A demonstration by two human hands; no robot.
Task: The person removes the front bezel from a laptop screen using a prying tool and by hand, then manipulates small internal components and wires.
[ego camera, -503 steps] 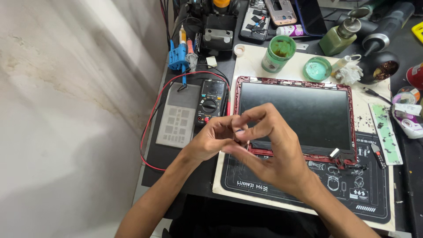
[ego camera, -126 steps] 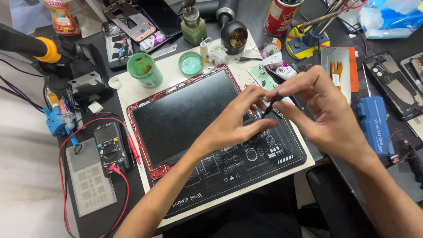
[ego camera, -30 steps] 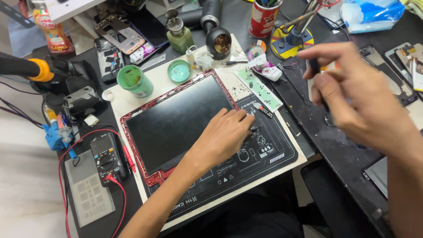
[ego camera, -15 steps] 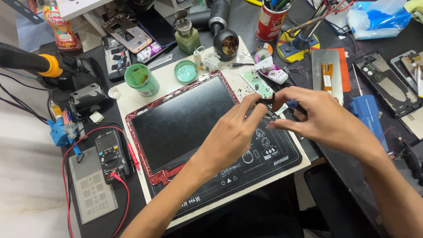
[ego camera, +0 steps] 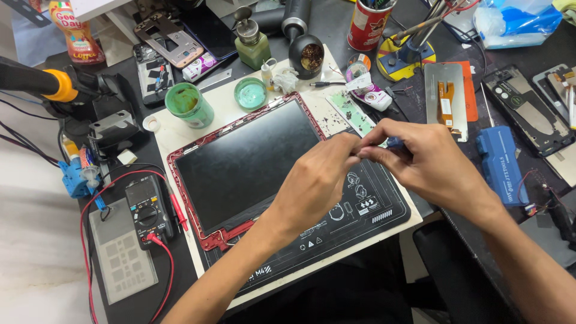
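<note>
Both hands meet just above the right edge of the red-framed tablet screen [ego camera: 249, 162], the left hand [ego camera: 318, 180] pinching something too small to identify against the blue-handled tool [ego camera: 395, 143] gripped by the right hand [ego camera: 426, 162]; a slip could gouge the screen.

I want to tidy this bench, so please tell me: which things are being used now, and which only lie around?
In use:
left hand
right hand
small blue tool, pinched by both
tablet
work mat

Lying about:
multimeter
green cup
blue box
red can
</note>
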